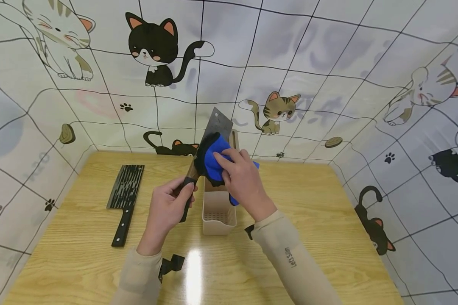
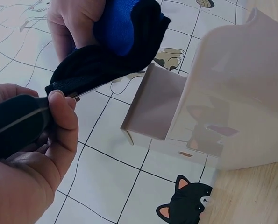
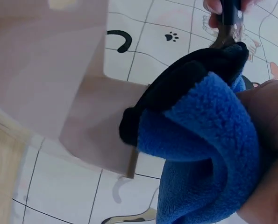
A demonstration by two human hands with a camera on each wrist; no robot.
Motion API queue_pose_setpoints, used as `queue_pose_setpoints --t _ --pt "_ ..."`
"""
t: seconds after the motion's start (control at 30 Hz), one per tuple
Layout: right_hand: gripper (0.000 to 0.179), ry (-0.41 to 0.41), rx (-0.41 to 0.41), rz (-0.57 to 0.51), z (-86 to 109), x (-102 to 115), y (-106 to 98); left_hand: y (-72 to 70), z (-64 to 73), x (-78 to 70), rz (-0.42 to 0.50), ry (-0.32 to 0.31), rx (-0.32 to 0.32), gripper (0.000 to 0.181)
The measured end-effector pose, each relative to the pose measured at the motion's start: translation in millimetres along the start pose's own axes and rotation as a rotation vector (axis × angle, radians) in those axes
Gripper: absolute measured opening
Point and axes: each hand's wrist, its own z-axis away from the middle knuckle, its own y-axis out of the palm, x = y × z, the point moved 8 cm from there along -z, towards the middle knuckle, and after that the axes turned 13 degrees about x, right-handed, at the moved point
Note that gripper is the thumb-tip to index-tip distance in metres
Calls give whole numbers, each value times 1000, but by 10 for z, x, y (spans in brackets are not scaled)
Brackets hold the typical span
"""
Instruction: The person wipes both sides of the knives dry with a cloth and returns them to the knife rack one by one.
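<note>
My left hand [image 1: 168, 207] grips the black handle [image 1: 187, 199] of a cleaver. Its grey blade [image 1: 219, 123] points up and away from me, tilted to the right. In my right hand [image 1: 246, 182] is a blue cloth [image 1: 215, 160] with a black edge, pinched and folded over the blade's middle. The blade's top corner sticks out above the cloth. In the right wrist view the bunched cloth [image 3: 209, 126] hides most of the blade. From the left wrist, the thumb [image 2: 61, 112] lies along the handle close to the cloth's black border.
A second cleaver [image 1: 126, 190], with a black-streaked blade and black handle, lies on the wooden table [image 1: 290, 220] at left. Below the hands stands a pale beige holder [image 1: 218, 226] with a perforated front compartment. A cat-patterned covering [image 1: 229, 80] walls the back and sides.
</note>
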Motion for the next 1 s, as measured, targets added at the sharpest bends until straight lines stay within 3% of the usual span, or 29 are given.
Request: queue_pose_setpoints --t 0.2,0.5,0.7,1.0 --pt "37 25 22 20 -70 -83 -79 15 10 -15 -15 16 28 18" --pt "37 10 33 -21 -97 -42 -98 29 -3 -26 -45 46 19 17" --pt "36 -13 16 -14 -139 -21 -105 22 1 -28 -53 46 10 17" --pt "38 22 -4 -44 -234 -130 -153 32 -11 -18 -64 47 36 17"
